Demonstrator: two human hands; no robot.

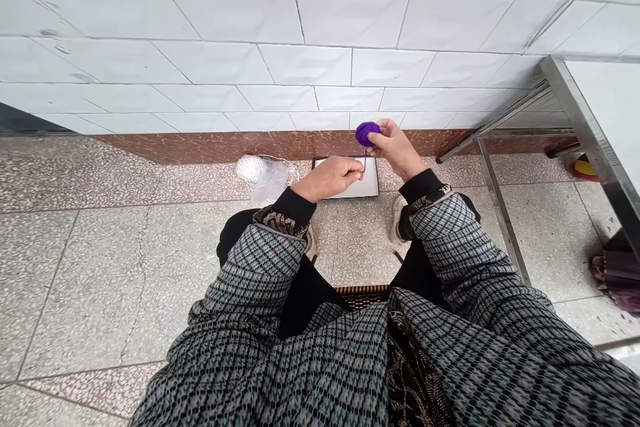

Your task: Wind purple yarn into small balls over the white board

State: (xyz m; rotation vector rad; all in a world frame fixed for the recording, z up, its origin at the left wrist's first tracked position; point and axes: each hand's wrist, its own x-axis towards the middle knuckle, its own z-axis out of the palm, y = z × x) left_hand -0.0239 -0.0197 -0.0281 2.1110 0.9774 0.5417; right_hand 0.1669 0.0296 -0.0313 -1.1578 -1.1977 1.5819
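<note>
A small ball of purple yarn (367, 133) is held up by my right hand (395, 147), its thumb and fingers closed around the ball's right side. From the ball a short purple strand runs down to my left hand (333, 177), whose fingertips are pinched on it. Below and behind both hands, a shallow white tray with a dark rim (371, 188) lies on the floor; my left hand covers part of it. Left of the tray sits a ball of white yarn (251, 169) beside crumpled clear plastic (273, 183).
A white tiled wall (330, 67) with a brown base strip rises in front. On the right stands a metal-framed table (600, 127), its legs reaching the speckled floor (110, 267). Something dark purple (617, 277) is at the far right. My knees flank the woven seat edge (363, 291).
</note>
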